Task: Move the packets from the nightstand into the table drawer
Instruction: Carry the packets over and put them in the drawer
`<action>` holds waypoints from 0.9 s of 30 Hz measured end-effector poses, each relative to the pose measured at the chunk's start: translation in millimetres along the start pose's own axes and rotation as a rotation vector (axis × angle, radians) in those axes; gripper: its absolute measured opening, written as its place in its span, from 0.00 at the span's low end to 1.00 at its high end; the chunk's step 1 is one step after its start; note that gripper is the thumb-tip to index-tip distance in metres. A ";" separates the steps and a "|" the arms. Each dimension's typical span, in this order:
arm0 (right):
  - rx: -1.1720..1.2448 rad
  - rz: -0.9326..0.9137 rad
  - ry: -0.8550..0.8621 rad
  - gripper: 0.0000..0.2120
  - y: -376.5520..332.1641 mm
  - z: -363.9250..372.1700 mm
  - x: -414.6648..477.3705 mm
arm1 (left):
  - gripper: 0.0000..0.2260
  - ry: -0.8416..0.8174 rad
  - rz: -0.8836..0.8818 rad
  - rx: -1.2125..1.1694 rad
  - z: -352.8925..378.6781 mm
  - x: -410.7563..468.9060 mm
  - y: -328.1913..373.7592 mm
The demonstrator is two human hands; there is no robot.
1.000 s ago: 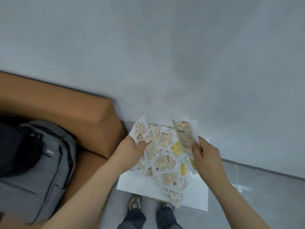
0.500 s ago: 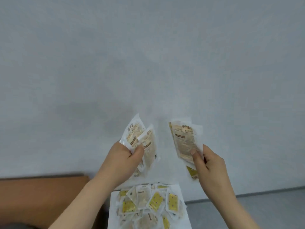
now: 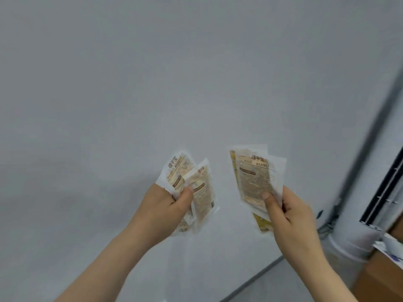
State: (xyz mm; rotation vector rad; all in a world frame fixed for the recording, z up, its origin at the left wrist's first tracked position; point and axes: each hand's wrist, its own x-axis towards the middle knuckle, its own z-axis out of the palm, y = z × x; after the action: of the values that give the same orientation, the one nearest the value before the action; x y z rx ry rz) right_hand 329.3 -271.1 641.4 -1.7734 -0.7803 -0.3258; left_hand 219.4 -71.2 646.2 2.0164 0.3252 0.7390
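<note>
My left hand [image 3: 162, 211] grips a small fan of white and tan packets [image 3: 192, 188], held up in front of the grey wall. My right hand [image 3: 287, 219] grips another bunch of packets [image 3: 254, 177], with a yellow packet [image 3: 262, 223] showing beneath the thumb. Both bunches hang in the air about chest height, a hand's width apart. The nightstand and the table drawer are out of view.
A plain grey wall [image 3: 152, 83] fills most of the view. At the right stands a white floor air conditioner [image 3: 357, 227] with a dark vent slot. A brown wooden surface [image 3: 379, 280] with white papers sits at the bottom right. Grey floor shows below the wall.
The view has swung up and to the right: the nightstand with its pile of packets has left the frame and the air conditioner has come in. Both hands keep their packets.
</note>
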 end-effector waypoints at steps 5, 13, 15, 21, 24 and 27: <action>-0.091 -0.019 0.094 0.17 26.0 -107.4 4.4 | 0.09 -0.083 0.119 -0.100 92.8 11.8 59.6; -0.221 0.029 0.303 0.12 69.9 -270.9 -10.6 | 0.10 -0.284 0.217 -0.268 254.8 20.5 143.1; -0.261 0.049 0.349 0.12 76.9 -302.4 -16.6 | 0.10 -0.345 0.234 -0.307 289.9 21.3 158.7; -0.414 0.095 0.488 0.14 105.0 -373.1 -25.5 | 0.10 -0.540 0.291 -0.402 384.0 35.7 198.7; -0.486 0.124 0.552 0.16 119.1 -399.2 -20.1 | 0.10 -0.613 0.337 -0.435 427.8 50.2 212.5; -0.514 0.178 0.632 0.14 140.0 -421.0 -11.3 | 0.10 -0.696 0.356 -0.459 469.8 71.3 220.6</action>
State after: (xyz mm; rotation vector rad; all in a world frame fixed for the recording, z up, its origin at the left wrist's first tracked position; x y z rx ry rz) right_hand 479.1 -687.4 676.5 -2.0215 -0.0805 -0.9735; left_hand 551.7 -474.9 678.5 1.7644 -0.5708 0.2411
